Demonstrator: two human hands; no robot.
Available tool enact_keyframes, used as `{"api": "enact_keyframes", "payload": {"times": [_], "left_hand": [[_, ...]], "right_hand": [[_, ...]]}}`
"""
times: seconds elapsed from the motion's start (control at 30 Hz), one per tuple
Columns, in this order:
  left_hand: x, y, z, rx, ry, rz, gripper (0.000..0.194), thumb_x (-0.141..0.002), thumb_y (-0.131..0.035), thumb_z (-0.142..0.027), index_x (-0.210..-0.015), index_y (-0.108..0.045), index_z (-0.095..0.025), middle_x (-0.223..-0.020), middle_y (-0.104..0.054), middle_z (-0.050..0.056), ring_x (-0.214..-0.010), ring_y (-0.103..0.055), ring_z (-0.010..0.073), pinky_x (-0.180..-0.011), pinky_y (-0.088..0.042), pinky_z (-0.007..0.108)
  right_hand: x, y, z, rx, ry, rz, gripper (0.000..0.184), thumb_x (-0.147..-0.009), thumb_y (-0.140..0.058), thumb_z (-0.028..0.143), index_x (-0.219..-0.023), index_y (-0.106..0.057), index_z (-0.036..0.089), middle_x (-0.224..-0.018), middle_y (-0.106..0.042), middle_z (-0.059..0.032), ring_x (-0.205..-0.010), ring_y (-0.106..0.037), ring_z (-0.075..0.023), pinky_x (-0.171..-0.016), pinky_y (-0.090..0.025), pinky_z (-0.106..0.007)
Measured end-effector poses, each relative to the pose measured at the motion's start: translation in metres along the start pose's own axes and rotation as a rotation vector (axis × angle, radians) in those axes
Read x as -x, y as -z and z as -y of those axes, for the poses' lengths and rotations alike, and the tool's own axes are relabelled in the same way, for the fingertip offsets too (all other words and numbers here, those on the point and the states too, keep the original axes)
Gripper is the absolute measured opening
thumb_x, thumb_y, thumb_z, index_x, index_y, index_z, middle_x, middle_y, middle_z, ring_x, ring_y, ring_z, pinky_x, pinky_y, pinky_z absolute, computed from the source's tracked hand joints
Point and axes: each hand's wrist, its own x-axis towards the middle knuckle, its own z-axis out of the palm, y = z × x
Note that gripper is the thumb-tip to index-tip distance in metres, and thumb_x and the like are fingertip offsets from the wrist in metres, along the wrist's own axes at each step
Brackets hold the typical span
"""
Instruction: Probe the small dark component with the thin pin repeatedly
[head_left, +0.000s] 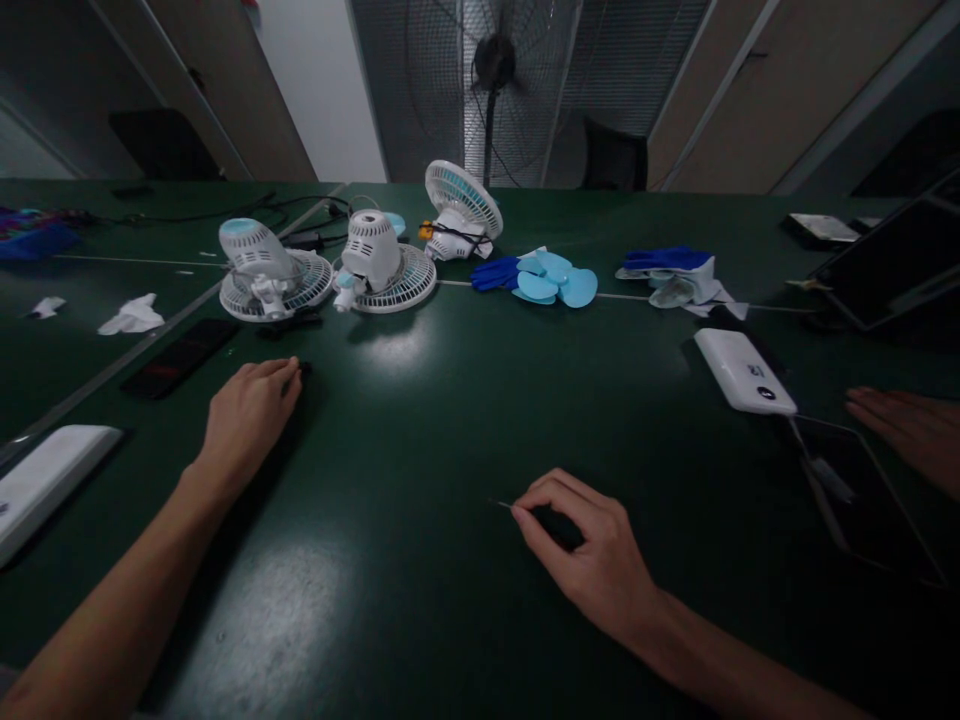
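My right hand [589, 545] hovers at or just over the green tabletop [390, 430], thumb and forefinger pinched on a thin metal pin [501, 502] that points left. Further back on the left, my left hand [251, 410] rests low with its fingers closed. A small black piece [304, 368] shows at its fingertips, too dark to name. Beyond that hand lie two white desk fans, a left one [259, 255] and a right one [375, 250], both face down on their grilles. A third fan [457, 215] stands tilted behind them.
Light blue fan blades [555, 278] lie beside a blue glove [495, 272]. More gloves [675, 275] are at the back right. A white power bank [742, 370] and a tablet [862, 490] lie near another person's hand [911, 430]. At left are a phone [180, 358] and a white box-like device [52, 480].
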Motion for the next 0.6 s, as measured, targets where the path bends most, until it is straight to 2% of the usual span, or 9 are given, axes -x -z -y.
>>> {"api": "enact_keyframes", "payload": {"times": [0.2,0.3,0.37,0.43,0.6], "left_hand": [[-0.003,-0.004,0.008,-0.037,-0.054,-0.035,0.048,-0.107,-0.041,-0.039,-0.134,-0.066,-0.009,-0.136,-0.066,0.015,-0.121,-0.06,0.0327,-0.1,-0.051,0.048],[-0.005,-0.01,0.0,0.02,-0.132,-0.049,0.044,-0.106,-0.044,-0.041,-0.13,-0.071,-0.014,-0.131,-0.07,0.011,-0.116,-0.064,0.0282,-0.102,-0.052,0.043],[-0.002,-0.014,-0.019,0.148,-0.251,-0.066,0.041,-0.105,-0.048,-0.042,-0.125,-0.074,-0.017,-0.126,-0.072,0.011,-0.112,-0.067,0.0256,-0.1,-0.053,0.039],[0.005,-0.015,-0.049,0.333,-0.424,-0.055,0.037,-0.105,-0.052,-0.04,-0.124,-0.075,-0.018,-0.122,-0.072,0.011,-0.106,-0.068,0.0241,-0.095,-0.055,0.038],[0.045,-0.012,-0.137,0.638,-0.806,0.168,0.031,-0.105,-0.055,-0.024,-0.131,-0.071,-0.022,-0.117,-0.072,0.009,-0.104,-0.066,0.0197,-0.092,-0.055,0.035]], "right_hand": [[-0.001,0.0,0.001,0.001,0.003,-0.008,0.012,-0.1,-0.06,0.019,-0.092,-0.069,0.021,-0.088,-0.067,-0.0012,-0.077,-0.066,-0.0156,-0.07,-0.051,-0.03],[-0.001,0.0,0.001,-0.008,-0.002,-0.008,0.012,-0.1,-0.06,0.02,-0.093,-0.069,0.021,-0.089,-0.067,-0.0011,-0.077,-0.066,-0.0155,-0.071,-0.051,-0.029],[-0.001,0.001,0.002,-0.01,-0.011,-0.009,0.012,-0.1,-0.06,0.02,-0.093,-0.069,0.022,-0.089,-0.067,-0.0011,-0.078,-0.066,-0.0156,-0.071,-0.051,-0.029],[-0.001,0.001,0.002,-0.011,-0.02,-0.007,0.012,-0.1,-0.06,0.02,-0.093,-0.069,0.021,-0.089,-0.067,-0.0012,-0.078,-0.066,-0.0157,-0.07,-0.051,-0.029],[0.001,0.004,-0.001,0.026,0.011,-0.026,0.01,-0.099,-0.06,0.018,-0.093,-0.068,0.021,-0.089,-0.068,-0.0012,-0.079,-0.067,-0.0158,-0.072,-0.051,-0.03]]}}
